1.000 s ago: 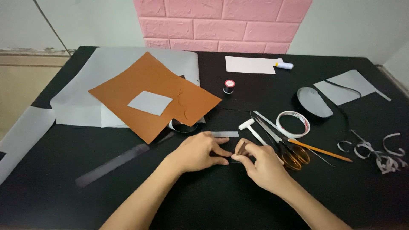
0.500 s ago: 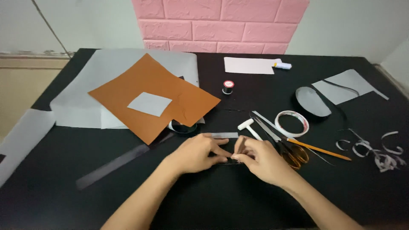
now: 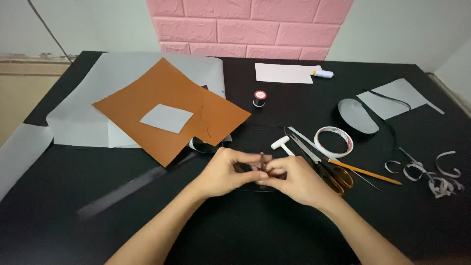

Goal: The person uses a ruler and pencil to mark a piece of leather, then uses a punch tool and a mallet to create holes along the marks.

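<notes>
My left hand (image 3: pixel 223 172) and my right hand (image 3: pixel 294 180) meet at the middle of the black table (image 3: pixel 235 230). Together they pinch a small dark piece (image 3: pixel 244 168) just above the tabletop. A thin brown strip (image 3: pixel 262 160) stands upright between the fingertips of both hands. Most of the dark piece is hidden by my fingers, so I cannot tell its shape.
An orange-brown sheet (image 3: pixel 196 105) with a grey square (image 3: pixel 167 119) lies on grey paper (image 3: pixel 88 105) at left. A clear ruler (image 3: pixel 132 184) lies left of my hands. To the right are a small white hammer (image 3: pixel 280 144), orange-handled scissors (image 3: pixel 333 175), a pencil (image 3: pixel 368 172), a tape roll (image 3: pixel 333 141), a grey sole shape (image 3: pixel 358 116) and curled strips (image 3: pixel 436 179). A thread spool (image 3: pixel 259 97) stands behind.
My hands have stayed in the same spot, with the fingers drawn closer together. The thin brown strip now stands up between the fingertips.
</notes>
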